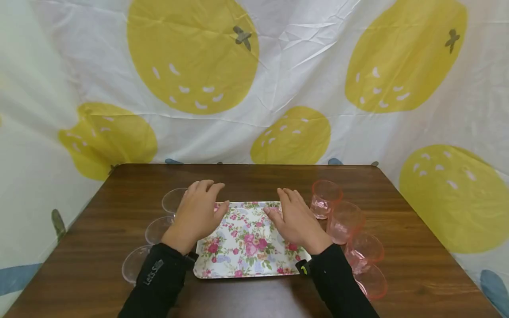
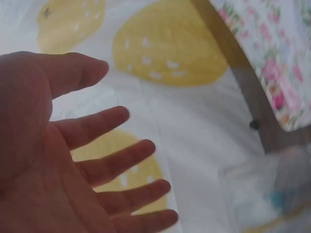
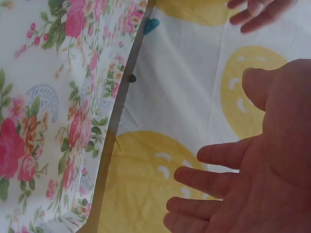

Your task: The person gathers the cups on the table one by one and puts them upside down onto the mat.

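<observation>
A white tray (image 1: 248, 240) with pink flowers lies flat in the middle of the table. My left hand (image 1: 196, 216) hangs over its left side, fingers spread and holding nothing. Over the tray's right side my right hand (image 1: 298, 219) is likewise spread and empty, palm turned inward. The left wrist view shows the left palm (image 2: 63, 160) bare, with the tray (image 2: 277, 68) beyond the fingertips. In the right wrist view, loose fingers (image 3: 214, 182) point toward the tray (image 3: 48, 107), and part of the left hand (image 3: 262, 9) appears at the top.
Three clear cups (image 1: 158, 229) stand in a row left of the tray, partly behind the left hand and sleeve. Several pink cups (image 1: 345, 223) line the right side, close to the right forearm. Behind the brown table (image 1: 258, 179) hangs a lemon-patterned cloth (image 1: 286, 79).
</observation>
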{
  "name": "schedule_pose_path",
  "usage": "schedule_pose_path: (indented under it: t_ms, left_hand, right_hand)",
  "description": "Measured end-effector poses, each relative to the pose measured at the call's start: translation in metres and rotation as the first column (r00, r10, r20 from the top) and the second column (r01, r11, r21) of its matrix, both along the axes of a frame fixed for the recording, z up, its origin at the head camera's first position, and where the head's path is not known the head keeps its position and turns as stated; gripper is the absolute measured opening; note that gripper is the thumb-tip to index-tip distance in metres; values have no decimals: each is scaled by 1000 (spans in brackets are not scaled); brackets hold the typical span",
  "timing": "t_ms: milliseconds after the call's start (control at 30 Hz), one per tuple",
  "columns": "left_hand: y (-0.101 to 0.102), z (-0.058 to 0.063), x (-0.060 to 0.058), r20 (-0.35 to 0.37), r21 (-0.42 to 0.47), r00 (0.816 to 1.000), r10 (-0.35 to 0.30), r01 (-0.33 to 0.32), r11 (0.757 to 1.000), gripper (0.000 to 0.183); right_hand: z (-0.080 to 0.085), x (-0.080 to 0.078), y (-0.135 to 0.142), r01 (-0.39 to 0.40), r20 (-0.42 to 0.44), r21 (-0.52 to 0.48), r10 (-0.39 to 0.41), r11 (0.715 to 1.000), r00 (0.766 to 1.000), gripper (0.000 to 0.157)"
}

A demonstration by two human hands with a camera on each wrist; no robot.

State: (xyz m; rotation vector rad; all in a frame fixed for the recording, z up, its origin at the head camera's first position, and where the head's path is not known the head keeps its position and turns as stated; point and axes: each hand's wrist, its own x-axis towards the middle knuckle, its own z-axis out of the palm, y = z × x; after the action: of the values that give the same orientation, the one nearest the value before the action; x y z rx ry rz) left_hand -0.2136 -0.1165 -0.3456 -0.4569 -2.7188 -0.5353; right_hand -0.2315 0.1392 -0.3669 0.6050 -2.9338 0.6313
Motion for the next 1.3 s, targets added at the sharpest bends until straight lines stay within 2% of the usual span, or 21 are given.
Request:
schedule_pose_path:
  t_ms: [100,200,267,367,533,600,667,833,933,1000,1100,1300]
  left_hand:
    - [-13,11,-1,39,-50,998,50,-48,998,52]
    - [-27,27,-6,140,-130,986,94,-76,989,55]
    - [-38,39,-10,227,-171,967,114,-76,982,60]
    - [-53,49,-18,361,-210,924,125,-50,976,67]
    - [-69,45,-31,513,-222,851,115,2,975,75]
    - [-73,40,-34,541,-220,834,112,12,976,78]
    - [-75,37,-38,555,-216,824,109,17,976,79]
    - [-74,34,-44,554,-211,827,92,33,977,77]
    - [-74,34,-44,538,-215,838,87,37,976,74]
    - [-73,34,-43,519,-218,851,85,36,975,73]
    - [-73,35,-40,469,-223,879,80,30,974,69]
    - [-70,43,-34,383,-188,922,55,19,982,68]
  right_hand:
    - [-1,-1,0,-8,16,-15,8,1000,1000,76]
    - [-2,-2,1,-8,18,-15,8,1000,1000,76]
    - [-2,-3,1,-12,17,-16,13,1000,1000,75]
    - [0,-4,3,-22,24,-18,23,1000,999,75]
    - [5,-4,4,-29,31,-19,29,999,999,74]
    - [8,-4,5,-24,29,-15,25,1000,999,74]
    - [11,-4,5,-21,25,-11,21,1000,999,75]
    - [17,-3,4,-22,18,-13,22,1000,1000,73]
    - [19,0,3,-23,17,-14,23,1000,1000,73]
    - [20,1,4,-22,18,-13,22,1000,1000,73]
    - [22,3,4,-27,17,-23,28,999,999,73]
    - [24,5,6,-14,6,-44,14,999,1000,73]
